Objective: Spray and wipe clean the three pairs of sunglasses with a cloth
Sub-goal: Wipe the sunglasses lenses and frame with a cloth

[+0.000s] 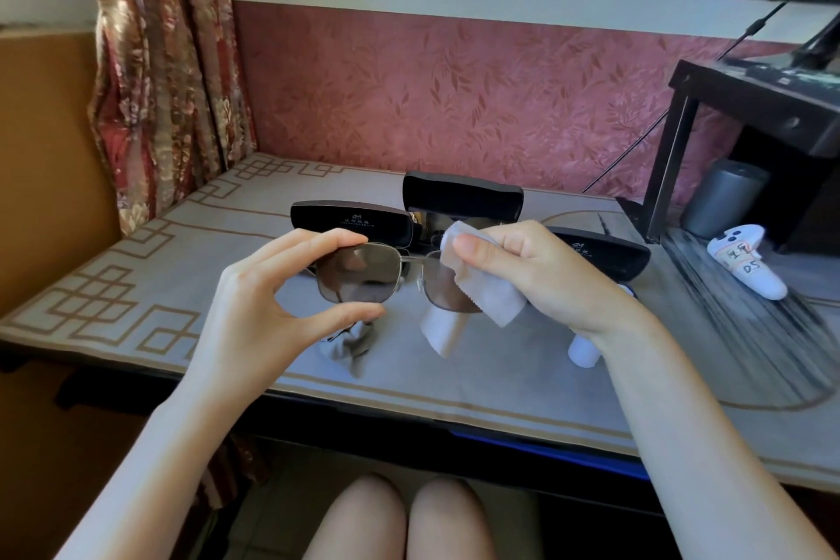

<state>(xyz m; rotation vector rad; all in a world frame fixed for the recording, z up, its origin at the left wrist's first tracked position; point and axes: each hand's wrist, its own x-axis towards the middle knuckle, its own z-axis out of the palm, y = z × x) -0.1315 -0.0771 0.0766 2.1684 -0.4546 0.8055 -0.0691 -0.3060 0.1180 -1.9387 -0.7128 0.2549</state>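
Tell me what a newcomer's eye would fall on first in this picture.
The sunglasses held up mid-frame over the table draw the eye first. The left hand pinches one lens rim between thumb and fingers, while the right hand presses a white cloth on the other lens. Behind them an open black case sits on the table, and a white controller with handwritten labels lies at the far right.

Sunglasses (395, 277) above table (136, 277); cases (352, 221) behind on table; crumpled cloth (350, 348) beneath, left; bottle (584, 352) beneath, right; controller (745, 259) far right.
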